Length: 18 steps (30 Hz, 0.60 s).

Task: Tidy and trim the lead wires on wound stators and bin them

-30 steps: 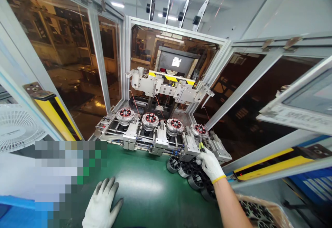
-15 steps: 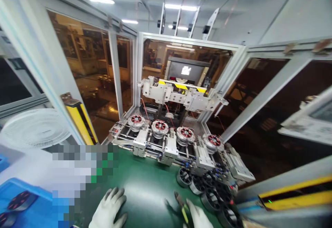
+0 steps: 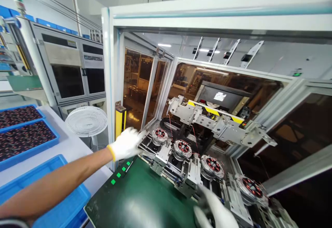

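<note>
My left hand (image 3: 128, 143), in a white glove with a yellow cuff, reaches to the left end of the fixture row. Its fingers are stretched forward beside the leftmost wound motor stator (image 3: 159, 135), which sits in a round metal holder. Along the row stand a second stator (image 3: 183, 146), a third (image 3: 212, 164) and a fourth (image 3: 252, 186), all with red-and-black centres and copper-coloured wires. My right hand (image 3: 216, 209), also gloved, is smeared by motion at the bottom, close to the front of the fixtures. Something dark shows between its thumb and fingers; I cannot make it out.
A green worktop (image 3: 140, 193) lies before the fixtures. Above them hangs a metal clamp bar (image 3: 204, 117) with yellow-black stripes. Left are a white fan (image 3: 86, 121), a blue tray (image 3: 58, 162) and another tray of dark parts (image 3: 26, 134). A yellow sensor post (image 3: 120, 121) stands beside my left hand.
My view has turned left. My left hand has moved from above the worktop up to the leftmost fixture. My right hand has shifted toward the fixtures; the pliers beside it are no longer visible.
</note>
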Tool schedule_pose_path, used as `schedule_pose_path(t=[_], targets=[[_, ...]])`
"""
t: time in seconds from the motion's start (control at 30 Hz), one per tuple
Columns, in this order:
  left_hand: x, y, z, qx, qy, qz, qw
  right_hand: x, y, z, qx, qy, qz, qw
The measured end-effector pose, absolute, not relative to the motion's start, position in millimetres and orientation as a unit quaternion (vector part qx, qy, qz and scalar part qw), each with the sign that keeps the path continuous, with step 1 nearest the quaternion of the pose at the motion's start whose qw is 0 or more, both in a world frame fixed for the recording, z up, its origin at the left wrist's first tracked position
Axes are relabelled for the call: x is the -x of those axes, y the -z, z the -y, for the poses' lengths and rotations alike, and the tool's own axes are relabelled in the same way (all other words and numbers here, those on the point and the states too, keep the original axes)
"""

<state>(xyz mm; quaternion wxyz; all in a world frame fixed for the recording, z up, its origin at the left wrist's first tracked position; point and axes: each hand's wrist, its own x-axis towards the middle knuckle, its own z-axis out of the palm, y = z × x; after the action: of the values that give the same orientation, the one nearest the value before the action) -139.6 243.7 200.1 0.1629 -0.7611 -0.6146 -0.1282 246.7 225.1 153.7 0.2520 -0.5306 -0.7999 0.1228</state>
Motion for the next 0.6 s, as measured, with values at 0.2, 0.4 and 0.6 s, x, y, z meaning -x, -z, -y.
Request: schedule_pose_path(t=[0.2, 0.4, 0.6], targets=[[122.8, -233.4, -348.9, 0.834, 0.05, 0.526, 0.16, -138.0, -257.5, -347.1, 0.483, -0.165, 0.845, 0.159], [102.7, -208.7, -396.5, 0.843, 0.021, 0.518, 0.142, -66.7, -241.8, -406.9, 0.47, -0.143, 0.869, 0.056], [109.2, -188.7, -420.6, 0.861, -0.046, 0.499, 0.083, -47.6, -219.1, -432.4, 0.449, -0.095, 0.888, -0.019]])
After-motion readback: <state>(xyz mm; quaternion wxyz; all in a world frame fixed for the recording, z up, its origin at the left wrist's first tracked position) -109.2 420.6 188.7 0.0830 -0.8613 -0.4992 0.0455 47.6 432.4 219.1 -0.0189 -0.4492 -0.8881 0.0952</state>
